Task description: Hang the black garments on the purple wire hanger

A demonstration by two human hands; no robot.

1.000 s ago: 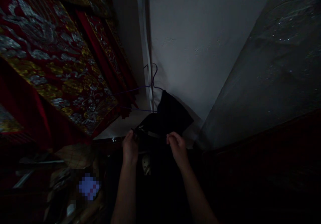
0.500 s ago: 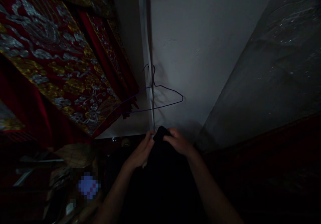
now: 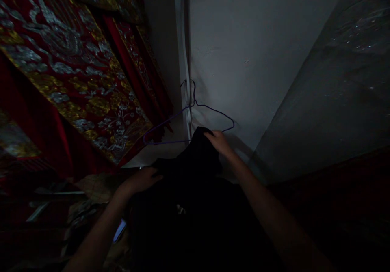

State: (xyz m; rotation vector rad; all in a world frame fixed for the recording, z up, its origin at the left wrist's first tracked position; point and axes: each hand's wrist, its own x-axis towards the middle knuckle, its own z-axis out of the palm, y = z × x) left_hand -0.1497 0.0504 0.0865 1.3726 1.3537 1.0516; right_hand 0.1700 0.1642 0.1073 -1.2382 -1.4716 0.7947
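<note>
A dark garment (image 3: 195,170) spreads between my hands, too dark to tell its kind; a small pale patch shows low on it. My left hand (image 3: 143,179) is closed on its left edge. Higher up, my right hand (image 3: 218,142) pinches the garment's raised top corner, in front of the wire hanger's lower bar. The thin purple wire hanger (image 3: 215,109) hangs by its hook on a pale vertical cord or strip (image 3: 183,40) along the wall. Its lower right part is partly hidden by the cloth and my right hand.
Red cloth with gold and silver embroidery (image 3: 100,101) hangs at the left. A pale wall (image 3: 243,61) stands ahead, with a shiny translucent sheet (image 3: 335,81) on the right. A lit phone-like screen (image 3: 119,230) glows low at the left among dim clutter.
My hands have moved apart, the left one leftward and the right one slightly up, spreading the dark garment. Its top has risen to cover part of the hanger's lower bar.
</note>
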